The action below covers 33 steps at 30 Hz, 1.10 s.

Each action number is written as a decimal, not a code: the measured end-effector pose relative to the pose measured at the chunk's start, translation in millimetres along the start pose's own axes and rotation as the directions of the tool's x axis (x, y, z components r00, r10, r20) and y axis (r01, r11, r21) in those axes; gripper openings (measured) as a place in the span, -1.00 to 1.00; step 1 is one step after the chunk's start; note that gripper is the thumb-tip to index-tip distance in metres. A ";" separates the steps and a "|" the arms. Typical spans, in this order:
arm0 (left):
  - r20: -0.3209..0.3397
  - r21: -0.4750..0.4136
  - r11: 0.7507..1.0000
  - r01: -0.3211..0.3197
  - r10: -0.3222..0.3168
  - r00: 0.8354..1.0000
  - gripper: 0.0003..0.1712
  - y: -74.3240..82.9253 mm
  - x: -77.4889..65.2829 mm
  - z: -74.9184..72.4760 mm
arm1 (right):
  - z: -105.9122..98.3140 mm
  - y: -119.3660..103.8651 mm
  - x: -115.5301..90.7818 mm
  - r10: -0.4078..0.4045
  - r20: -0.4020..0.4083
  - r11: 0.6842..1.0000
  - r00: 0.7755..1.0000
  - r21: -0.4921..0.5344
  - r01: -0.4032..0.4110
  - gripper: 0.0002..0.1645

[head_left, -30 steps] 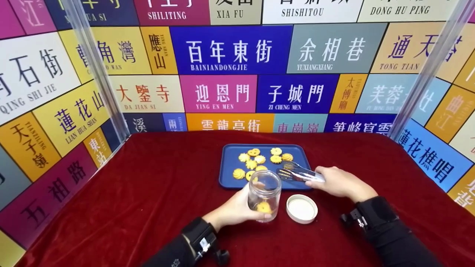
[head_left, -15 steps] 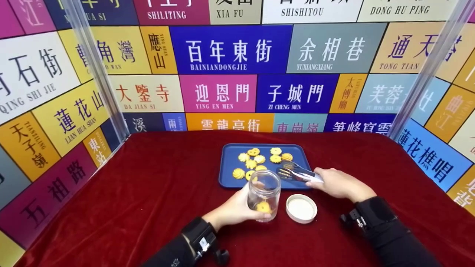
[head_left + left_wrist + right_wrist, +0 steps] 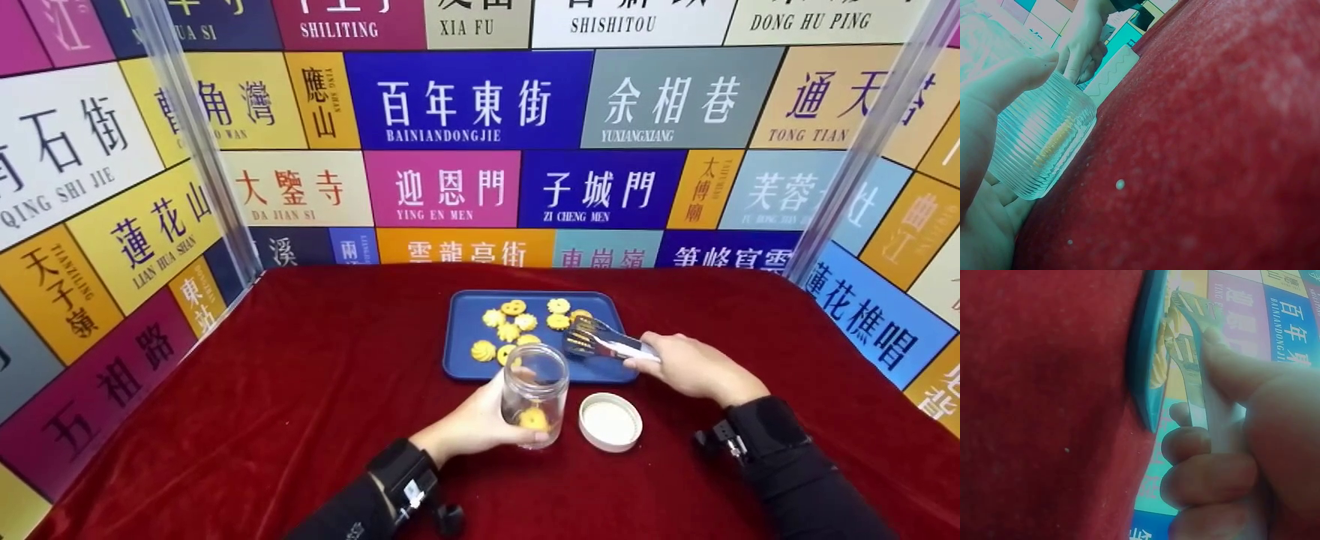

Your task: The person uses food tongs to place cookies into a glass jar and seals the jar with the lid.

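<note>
My left hand [image 3: 474,420] grips a clear ribbed glass jar [image 3: 551,401], mouth up and lidless, with its thumb across the near side. Low inside the jar lies a yellow cookie [image 3: 533,418], also visible through the ribbed wall in the left wrist view. My right hand [image 3: 694,367] holds serving tongs [image 3: 619,348] by the handles, fingers curled round them in the right wrist view. The slotted heads reach over the right part of a blue tray [image 3: 459,360], close to several cookies [image 3: 508,331]. Whether a cookie sits between the tong heads I cannot tell; they partly cover one.
A pale round lid [image 3: 610,422] lies on the dark red tablecloth [image 3: 337,390], just right of the jar. The jar's rim overlaps the tray's front edge in the head view. Printed sign panels [image 3: 465,97] stand behind and at both sides.
My right hand has turned the tongs so their slotted faces show more, and shifted slightly right. The left hand and jar stay in place.
</note>
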<state>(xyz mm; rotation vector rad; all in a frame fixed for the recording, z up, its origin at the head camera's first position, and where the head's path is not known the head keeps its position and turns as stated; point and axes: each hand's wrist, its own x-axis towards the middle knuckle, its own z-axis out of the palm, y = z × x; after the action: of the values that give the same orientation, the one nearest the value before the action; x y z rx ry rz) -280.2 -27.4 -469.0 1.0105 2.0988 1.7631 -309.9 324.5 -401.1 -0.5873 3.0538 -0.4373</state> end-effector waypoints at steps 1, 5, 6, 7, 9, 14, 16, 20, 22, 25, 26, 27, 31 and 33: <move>0.000 0.003 1.000 0.002 -0.002 1.000 0.06 0.0 0.0 -0.1 | -1.5 -0.1 -0.4 0.001 -0.002 1.000 1.000 0.001 -0.001 -0.50; -0.002 0.015 1.000 0.008 -0.008 1.000 0.04 1.1 0.1 0.1 | -8.4 -0.2 -1.8 0.003 -0.014 1.000 1.000 0.002 -0.003 -0.47; -0.005 0.021 1.000 0.010 -0.010 1.000 0.04 1.1 0.1 0.2 | -10.4 -0.6 -2.2 0.003 -0.016 1.000 1.000 0.003 -0.003 -0.47; -0.005 0.024 1.000 0.012 -0.012 1.000 0.04 1.2 0.1 0.3 | -12.4 -1.3 -2.5 0.000 -0.020 1.000 1.000 0.001 0.000 -0.46; -0.007 0.031 0.999 0.013 -0.012 1.000 0.04 1.5 0.1 0.6 | -16.5 -2.6 -3.2 0.000 -0.027 1.000 1.000 -0.007 0.000 -0.45; -0.009 0.026 0.999 0.021 -0.021 1.000 0.02 1.3 -0.1 1.1 | -27.6 -8.9 -6.8 0.002 -0.050 1.000 0.999 -0.029 -0.003 -0.47; -0.010 0.021 0.999 0.026 -0.025 1.000 0.01 1.0 -0.2 1.2 | -32.4 -12.6 -9.1 -0.006 -0.065 0.999 0.998 -0.033 0.004 -0.47; -0.014 0.028 0.999 0.025 -0.025 1.000 0.00 0.7 -0.5 1.3 | -42.2 -22.2 -14.5 -0.027 -0.095 0.999 0.995 -0.038 0.024 -0.45; -0.016 0.033 0.999 0.028 -0.028 0.999 0.00 0.7 -0.6 1.2 | -47.1 -28.9 -17.4 -0.038 -0.105 0.998 0.994 -0.046 0.033 -0.46; -0.013 0.033 0.999 0.028 -0.027 1.000 -0.01 0.9 -0.7 0.9 | -54.0 -40.8 -22.3 -0.053 -0.111 0.997 0.992 -0.052 0.048 -0.50; -0.010 0.031 0.999 0.024 -0.024 1.000 -0.01 1.0 -0.6 0.9 | -56.2 -45.1 -23.9 -0.058 -0.111 0.997 0.992 -0.053 0.052 -0.51; -0.008 0.027 0.999 0.020 -0.019 1.000 -0.02 1.1 -0.7 0.8 | -58.3 -49.4 -25.9 -0.060 -0.112 0.997 0.992 -0.055 0.055 -0.52; -0.005 0.022 1.000 0.017 -0.017 1.000 -0.02 1.2 -0.6 0.6 | -66.3 -65.6 -33.2 -0.072 -0.108 0.997 0.992 -0.049 0.067 -0.43; -0.009 0.024 0.999 0.023 -0.023 1.000 -0.02 1.2 -0.8 0.5 | -69.8 -73.2 -37.4 -0.075 -0.103 0.997 0.992 -0.038 0.072 -0.37</move>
<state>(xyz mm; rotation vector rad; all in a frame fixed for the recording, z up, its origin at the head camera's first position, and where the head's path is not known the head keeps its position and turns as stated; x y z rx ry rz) -279.0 -27.4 -468.2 0.9828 2.1335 1.7386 -252.2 291.7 -316.0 -0.7020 3.1532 -0.4306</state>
